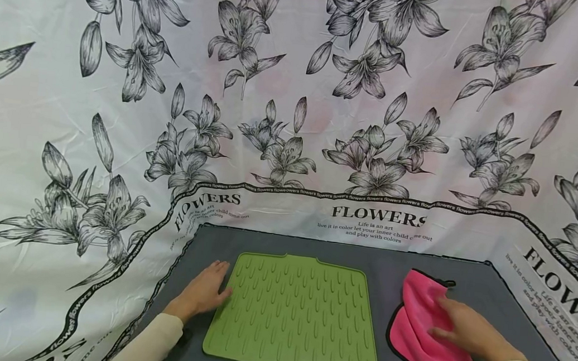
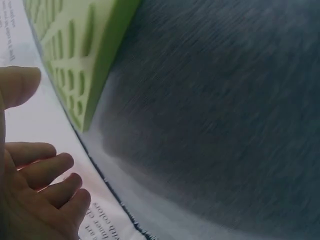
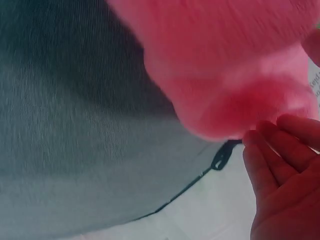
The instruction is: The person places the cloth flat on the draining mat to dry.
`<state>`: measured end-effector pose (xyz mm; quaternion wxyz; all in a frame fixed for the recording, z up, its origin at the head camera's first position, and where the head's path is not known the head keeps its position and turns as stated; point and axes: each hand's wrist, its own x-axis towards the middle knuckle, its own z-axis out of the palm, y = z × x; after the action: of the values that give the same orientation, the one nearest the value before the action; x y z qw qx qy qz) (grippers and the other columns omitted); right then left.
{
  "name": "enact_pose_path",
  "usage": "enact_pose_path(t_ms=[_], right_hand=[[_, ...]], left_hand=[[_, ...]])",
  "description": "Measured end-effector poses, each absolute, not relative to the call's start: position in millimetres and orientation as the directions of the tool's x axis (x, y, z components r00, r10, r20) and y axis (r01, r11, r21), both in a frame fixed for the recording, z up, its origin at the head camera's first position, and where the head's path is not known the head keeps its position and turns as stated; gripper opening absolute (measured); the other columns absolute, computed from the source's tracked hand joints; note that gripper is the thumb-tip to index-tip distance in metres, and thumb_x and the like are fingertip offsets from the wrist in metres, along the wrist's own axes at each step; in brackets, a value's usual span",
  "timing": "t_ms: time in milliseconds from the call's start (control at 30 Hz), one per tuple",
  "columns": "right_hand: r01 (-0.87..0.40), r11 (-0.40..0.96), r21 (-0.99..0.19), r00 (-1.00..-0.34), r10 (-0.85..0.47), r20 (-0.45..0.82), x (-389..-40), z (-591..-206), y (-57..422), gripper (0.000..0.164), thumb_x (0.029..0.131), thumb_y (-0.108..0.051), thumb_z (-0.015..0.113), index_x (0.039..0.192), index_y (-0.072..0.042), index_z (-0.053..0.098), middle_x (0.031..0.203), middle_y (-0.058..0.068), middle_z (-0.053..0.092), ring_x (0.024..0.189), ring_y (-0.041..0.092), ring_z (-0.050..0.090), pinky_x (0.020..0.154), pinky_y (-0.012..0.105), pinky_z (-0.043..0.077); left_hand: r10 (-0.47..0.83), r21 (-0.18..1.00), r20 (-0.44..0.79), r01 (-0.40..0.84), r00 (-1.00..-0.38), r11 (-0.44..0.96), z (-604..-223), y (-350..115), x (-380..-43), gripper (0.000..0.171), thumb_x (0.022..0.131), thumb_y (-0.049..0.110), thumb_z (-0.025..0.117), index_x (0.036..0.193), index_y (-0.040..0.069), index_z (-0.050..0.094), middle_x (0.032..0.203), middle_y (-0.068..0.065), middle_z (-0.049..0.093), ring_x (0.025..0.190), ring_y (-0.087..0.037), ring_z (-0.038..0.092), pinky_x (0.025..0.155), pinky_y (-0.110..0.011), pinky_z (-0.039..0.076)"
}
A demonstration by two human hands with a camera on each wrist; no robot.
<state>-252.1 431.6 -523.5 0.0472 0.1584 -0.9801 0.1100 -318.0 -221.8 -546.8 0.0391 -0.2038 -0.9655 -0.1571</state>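
Over the link, I'd lightly press the pink towel (image 1: pixel 414 322) at four o'clock, right hand (image 1: pixel 467 328) straight-fingered, left hand (image 1: pixel 203 290) loosely uncurled beside the green ridged mat (image 1: pixel 294 318) at six.

A white fabric sheet (image 1: pixel 301 80), printed with black line-drawn lilies and faint pink blotches, hung from nine o'clock through twelve to three. A narrow black band (image 1: pixel 318 194) with white lettering crossed its middle, bending down toward eight o'clock. Bold black "FLOWERS" lettering (image 1: pixel 379 215) stood between three and four. A flat dark grey surface (image 1: pixel 385 277) lay toward six.
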Motion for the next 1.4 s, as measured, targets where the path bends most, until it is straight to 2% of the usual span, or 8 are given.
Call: enact_pose_path(t_ms=[233, 400, 533, 700, 1067, 1200, 1333, 1400], right_hand=[[-0.3, 0.93, -0.215, -0.953, -0.28, 0.116, -249, -535, 425, 0.081, 0.081, -0.037, 0.096, 0.136, 0.015, 0.065, 0.129, 0.033, 0.072, 0.117, 0.05, 0.071, 0.096, 0.066, 0.06], [-0.3, 0.933, -0.201, -0.954, -0.286, 0.094, -250, -539, 424, 0.067, 0.084, -0.03, 0.094, 0.129, 0.011, 0.068, 0.12, 0.026, 0.075, 0.108, 0.044, 0.074, 0.092, 0.063, 0.062], [-0.321, 0.93, -0.179, -0.945, -0.301, 0.129, -251, -541, 424, 0.044, 0.086, -0.018, 0.092, 0.12, 0.003, 0.073, 0.104, 0.009, 0.076, 0.09, 0.024, 0.073, 0.079, 0.049, 0.064], [-0.299, 0.935, -0.192, -0.949, -0.269, 0.167, -252, -546, 423, 0.021, 0.089, -0.009, 0.087, 0.104, -0.013, 0.072, 0.08, -0.009, 0.06, 0.07, 0.006, 0.05, 0.063, 0.029, 0.046], [-0.322, 0.932, -0.165, -0.931, -0.281, 0.231, -261, -523, 416, 0.038, 0.085, 0.002, 0.08, 0.079, -0.023, 0.052, 0.069, -0.009, 0.041, 0.065, 0.007, 0.037, 0.059, 0.027, 0.032], [-0.31, 0.933, -0.185, -0.938, -0.268, 0.222, -267, -491, 408, 0.032, 0.089, -0.001, 0.078, 0.08, -0.022, 0.055, 0.07, -0.006, 0.044, 0.065, 0.009, 0.041, 0.057, 0.026, 0.034], [-0.321, 0.931, -0.175, -0.929, -0.273, 0.248, -275, -460, 401, 0.012, 0.091, -0.003, 0.08, 0.095, -0.012, 0.072, 0.075, -0.005, 0.057, 0.068, 0.011, 0.048, 0.058, 0.027, 0.041], [-0.342, 0.927, -0.155, -0.914, -0.29, 0.284, -279, -447, 398, 0.014, 0.09, -0.003, 0.081, 0.103, -0.006, 0.077, 0.079, -0.005, 0.063, 0.07, 0.011, 0.051, 0.06, 0.029, 0.045]], left_hand=[[0.376, 0.345, 0.073, 0.377, -0.924, 0.86, -559, -218, -310, 0.068, 0.107, 0.022, 0.073, 0.16, -0.011, 0.046, 0.165, -0.033, 0.046, 0.153, -0.05, 0.046, 0.124, -0.065, 0.042], [0.372, 0.352, 0.058, 0.368, -0.926, 0.861, -564, -217, -307, 0.065, 0.107, 0.022, 0.073, 0.158, -0.009, 0.05, 0.164, -0.031, 0.048, 0.153, -0.049, 0.048, 0.123, -0.064, 0.044], [0.379, 0.352, 0.058, 0.374, -0.924, 0.858, -570, -216, -306, 0.06, 0.107, 0.021, 0.073, 0.156, -0.008, 0.053, 0.162, -0.031, 0.05, 0.152, -0.05, 0.048, 0.122, -0.066, 0.043], [0.385, 0.346, 0.058, 0.38, -0.921, 0.858, -574, -215, -305, 0.057, 0.108, 0.02, 0.071, 0.155, -0.007, 0.054, 0.163, -0.029, 0.05, 0.155, -0.051, 0.044, 0.123, -0.068, 0.042], [0.401, 0.35, 0.077, 0.401, -0.913, 0.846, -570, -213, -304, 0.054, 0.109, 0.019, 0.069, 0.154, -0.008, 0.056, 0.163, -0.03, 0.05, 0.155, -0.052, 0.044, 0.122, -0.067, 0.042], [0.402, 0.362, 0.068, 0.398, -0.913, 0.843, -569, -214, -304, 0.054, 0.109, 0.019, 0.069, 0.154, -0.009, 0.055, 0.164, -0.031, 0.05, 0.156, -0.052, 0.043, 0.124, -0.066, 0.041], [0.392, 0.371, 0.053, 0.382, -0.919, 0.846, -569, -215, -304, 0.055, 0.109, 0.019, 0.069, 0.155, -0.008, 0.055, 0.164, -0.03, 0.049, 0.157, -0.052, 0.041, 0.124, -0.066, 0.041], [0.386, 0.373, 0.048, 0.375, -0.921, 0.848, -570, -215, -305, 0.055, 0.109, 0.019, 0.069, 0.155, -0.008, 0.055, 0.165, -0.03, 0.049, 0.157, -0.051, 0.041, 0.125, -0.066, 0.04]])
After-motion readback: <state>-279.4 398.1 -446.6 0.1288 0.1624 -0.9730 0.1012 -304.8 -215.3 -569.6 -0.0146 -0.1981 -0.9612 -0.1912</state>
